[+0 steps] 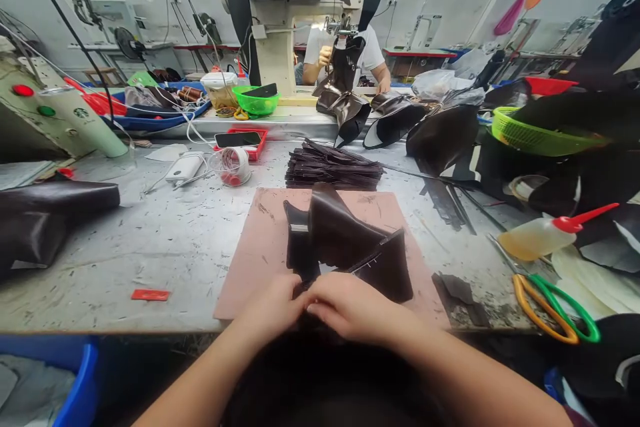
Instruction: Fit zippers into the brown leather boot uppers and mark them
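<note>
A dark brown leather boot upper (pixel 345 240) stands folded on a pinkish cutting mat (pixel 250 260) at the table's near edge. My left hand (pixel 273 310) and my right hand (pixel 350 307) meet at its lower edge, fingers curled and pinching the leather. Their fingertips are partly hidden against each other. A stack of dark leather strips (pixel 333 170) lies just beyond the mat.
A glue bottle with a red nozzle (pixel 545 233) and green-and-orange scissors (pixel 555 307) lie to the right. More leather pieces (pixel 45 220) sit at left. A sewing machine (pixel 300 13) stands behind, with another person (pixel 345 57) working there. Phone in red tray (pixel 239 140), green baskets (pixel 535 133).
</note>
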### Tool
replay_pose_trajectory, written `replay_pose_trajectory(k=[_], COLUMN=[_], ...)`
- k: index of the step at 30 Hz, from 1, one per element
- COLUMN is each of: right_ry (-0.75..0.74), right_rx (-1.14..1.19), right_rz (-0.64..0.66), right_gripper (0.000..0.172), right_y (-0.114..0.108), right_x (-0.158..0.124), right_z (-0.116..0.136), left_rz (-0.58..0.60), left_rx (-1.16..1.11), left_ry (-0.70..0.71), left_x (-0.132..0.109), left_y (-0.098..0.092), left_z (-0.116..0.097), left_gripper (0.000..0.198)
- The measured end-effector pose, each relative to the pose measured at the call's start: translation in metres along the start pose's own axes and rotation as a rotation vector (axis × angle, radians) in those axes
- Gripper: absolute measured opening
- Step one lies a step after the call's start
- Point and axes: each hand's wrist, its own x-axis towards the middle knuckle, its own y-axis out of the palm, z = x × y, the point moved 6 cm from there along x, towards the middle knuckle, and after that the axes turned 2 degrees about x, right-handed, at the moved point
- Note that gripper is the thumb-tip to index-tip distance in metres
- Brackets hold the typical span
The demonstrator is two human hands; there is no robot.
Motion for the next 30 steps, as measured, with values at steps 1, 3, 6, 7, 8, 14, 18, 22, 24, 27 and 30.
replay_pose_trajectory(k=[1,3,6,7,8,14,18,22,24,27,30], right_ry=[0.099,0.237,0.334,0.36,0.384,0.589,0.696,0.631,0.632,0.688,0.825], right_rx=[0.052,0.127,0.219,0.247,0.275,0.488,0.744,1.034,1.099,1.044,0.995], right_rz=[0.012,0.013,0.042,0.055,0.061,-0.211,-0.596,-0.561,-0.496,-0.513,-0.558], right_gripper=[0.011,0.012,0.014,0.014,0.015,0.05,0.052,0.039,0.043,0.04,0.022], right_y=[0.002,0.003,0.004,0.005,0.006,0.009,0.007,0.009,0.009,0.005,0.003], right_x=[0.002,0.002,0.0,0.0,0.001,-0.005,-0.022,-0.02,-0.017,-0.014,-0.015], right_z=[-0.008,-0.019,-0.025,-0.026,-0.028,-0.055,-0.079,-0.082,-0.079,-0.077,-0.078], left_rz=[-0.003,-0.035,-0.152,-0.145,-0.14,-0.263,-0.338,-0.272,-0.186,-0.148,-0.445], left_rx=[0.04,0.045,-0.237,-0.305,-0.361,-0.568,-0.613,-0.564,-0.353,0.112,0.424], left_ry=[0.017,0.009,-0.1,-0.116,-0.12,-0.034,0.12,0.441,0.758,1.127,1.135], left_x=[0.0,0.009,0.041,0.056,0.072,0.126,0.11,0.071,0.042,-0.005,-0.035], left_y=[-0.008,-0.029,-0.058,-0.061,-0.063,-0.059,-0.062,-0.062,-0.052,-0.024,-0.007], left_z=[0.001,0.005,0.013,0.013,0.012,0.008,0.001,-0.03,-0.055,-0.069,-0.054], left_gripper=[0.022,0.03,0.039,0.038,0.035,0.029,0.036,0.033,0.032,0.033,0.022])
